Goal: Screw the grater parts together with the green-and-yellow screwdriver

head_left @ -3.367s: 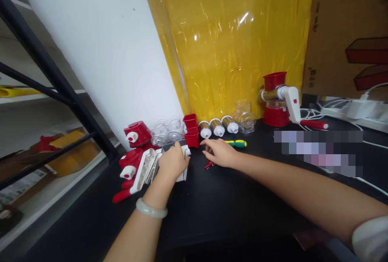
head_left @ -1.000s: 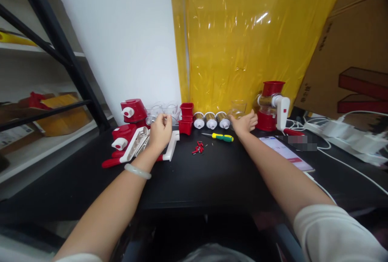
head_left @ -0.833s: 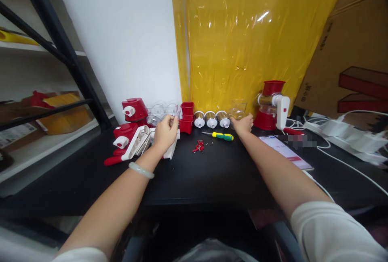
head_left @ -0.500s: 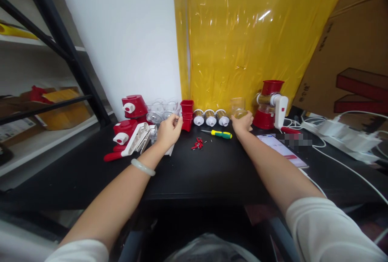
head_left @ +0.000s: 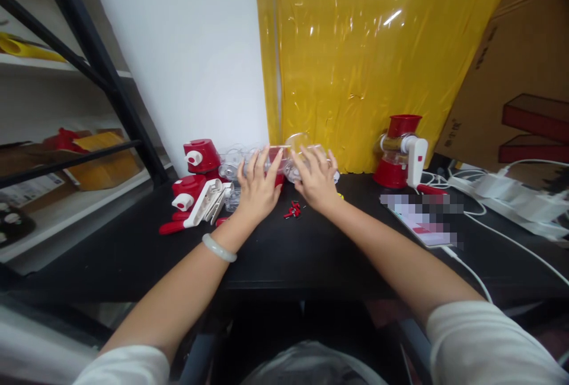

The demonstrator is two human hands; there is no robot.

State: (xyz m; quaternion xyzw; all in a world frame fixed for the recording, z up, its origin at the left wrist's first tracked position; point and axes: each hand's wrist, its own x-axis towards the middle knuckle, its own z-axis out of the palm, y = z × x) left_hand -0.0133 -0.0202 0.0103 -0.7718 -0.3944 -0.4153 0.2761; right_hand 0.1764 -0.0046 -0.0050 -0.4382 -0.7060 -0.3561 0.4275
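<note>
My left hand (head_left: 256, 188) and my right hand (head_left: 315, 178) are raised side by side over the black table (head_left: 311, 254), fingers curved round clear plastic parts (head_left: 291, 150) held between them. The left grips one transparent piece, the right another with a round rim. A pale bangle (head_left: 217, 248) sits on my left wrist. Small red bits (head_left: 291, 210) lie on the table just below my right hand. The red cups and metal drums behind my hands are mostly hidden.
Red and white housings and handles (head_left: 195, 207) are piled left of my hands, with clear cups (head_left: 231, 164) behind. An assembled red and white grater (head_left: 400, 150) stands at the right, near a phone (head_left: 418, 228) and white cables (head_left: 511, 195). Yellow film (head_left: 364, 53) hangs behind.
My right hand left the grater side with a clear part and came to the middle. My left hand lifted a clear piece too, and both hands now meet above the red bits.
</note>
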